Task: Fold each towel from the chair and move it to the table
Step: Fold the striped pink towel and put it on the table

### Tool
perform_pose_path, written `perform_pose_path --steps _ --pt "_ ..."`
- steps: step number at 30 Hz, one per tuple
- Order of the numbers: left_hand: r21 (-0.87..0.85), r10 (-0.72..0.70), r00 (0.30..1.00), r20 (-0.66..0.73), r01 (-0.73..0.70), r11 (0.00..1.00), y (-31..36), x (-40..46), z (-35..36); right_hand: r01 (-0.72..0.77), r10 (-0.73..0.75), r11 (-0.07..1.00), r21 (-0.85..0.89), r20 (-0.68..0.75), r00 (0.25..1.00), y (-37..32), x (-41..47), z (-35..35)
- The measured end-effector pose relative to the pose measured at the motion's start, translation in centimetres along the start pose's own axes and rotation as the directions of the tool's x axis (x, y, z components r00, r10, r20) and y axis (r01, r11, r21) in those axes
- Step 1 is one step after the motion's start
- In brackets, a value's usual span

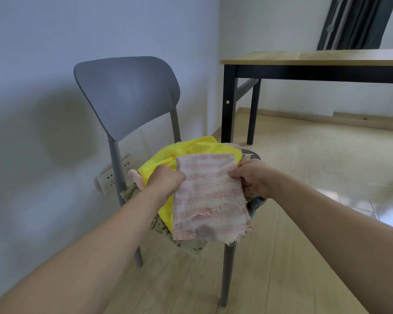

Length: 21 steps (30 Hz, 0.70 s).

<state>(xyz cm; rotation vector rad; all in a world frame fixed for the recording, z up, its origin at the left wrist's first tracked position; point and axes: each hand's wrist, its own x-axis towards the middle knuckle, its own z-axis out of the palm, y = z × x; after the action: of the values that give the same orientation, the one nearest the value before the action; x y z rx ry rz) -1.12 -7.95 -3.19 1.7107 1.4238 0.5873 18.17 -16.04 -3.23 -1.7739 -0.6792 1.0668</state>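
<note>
Right, the person is standing over the grey chair [126, 96] and holding up a pink striped towel [210, 197] with both hands, just above the heap on the seat. The left hand [166, 181] is gripping the towel's left edge near the top, fingers curled into a fist round the cloth so the fabric is disappearing behind the knuckles. The right hand [253, 177] is pinching the right edge at about the same height, thumb lying across the front face and the other fingers tucked behind the towel. Between the 2 hands the towel is looking doubled over, its upper edge straight and level, its lower part hanging down in front of the chair seat with a frayed, torn hem trailing threads at the bottom right.

Under and behind it a yellow cloth [179, 152] is spreading over the seat, touching the left hand's knuckles, and a floral patterned cloth [159, 225] is drooping off the seat's front edge below the towel. A pale pink piece [136, 176] is peeking out at the left of the pile.

Off to the right, well apart from the chair, the table [315, 57] with its light wooden top and black legs is standing against the wall.
</note>
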Motion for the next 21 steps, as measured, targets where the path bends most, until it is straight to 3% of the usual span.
perform_pose_path --steps 3,5,7,13,21 --pt "0.121 -0.006 1.000 0.022 0.003 0.993 0.0 -0.4 -0.3 -0.019 0.019 1.000 -0.009 0.033 0.999 -0.5 -0.2 0.0" --pt "0.242 0.098 0.994 -0.041 -0.085 0.967 0.2 -1.0 -0.4 -0.027 0.028 1.000 -0.015 0.038 0.999 -0.6 -0.2 0.1" --pt "0.255 0.181 0.980 -0.087 -0.153 0.955 0.5 -1.5 -0.5 -0.021 0.022 1.000 -0.017 0.043 0.999 -0.8 0.0 0.1" --pt "-0.198 0.050 0.998 -0.042 -0.057 0.979 0.6 -0.4 0.5 0.022 -0.022 1.000 0.020 -0.007 1.000 -1.2 0.1 0.2" --pt "-0.226 0.035 0.997 -0.063 -0.049 0.973 -1.2 0.4 1.6 0.048 -0.042 0.986 0.159 -0.040 0.998 0.7 -1.7 1.1"
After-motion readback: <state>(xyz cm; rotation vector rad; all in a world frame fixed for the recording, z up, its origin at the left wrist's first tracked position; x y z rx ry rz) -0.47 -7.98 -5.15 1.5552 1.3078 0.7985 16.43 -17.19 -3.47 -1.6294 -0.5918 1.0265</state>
